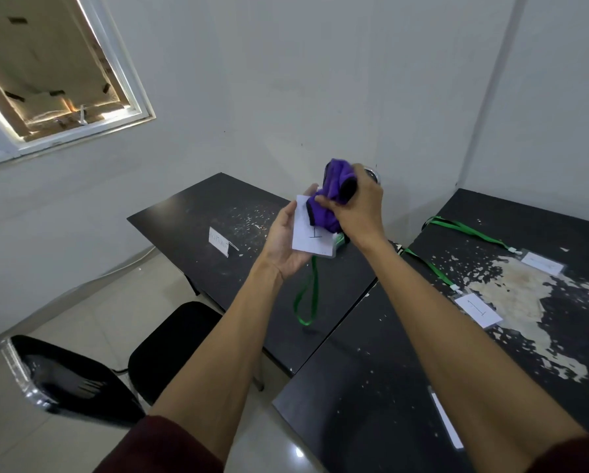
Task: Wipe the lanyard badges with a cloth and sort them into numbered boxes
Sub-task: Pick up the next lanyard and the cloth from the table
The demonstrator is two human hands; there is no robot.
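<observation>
Left hand point(283, 240) cups badge point(308, 238) mid-air over table point(190, 213), lanyard point(307, 295) dangling. Right hand point(358, 208): fingers point(344, 208) clenched round cloth point(334, 175), pressed on badge top. Best: brace badge flat, wipe whole face, then flip.

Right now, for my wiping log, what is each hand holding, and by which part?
The left hand holds the badge by its left edge, palm behind it. The right hand grips the purple cloth, pressed on the badge's top.

Purple cloth point(322, 213) pressed on white badge point(308, 233), green lanyard point(316, 281) dangling
</observation>
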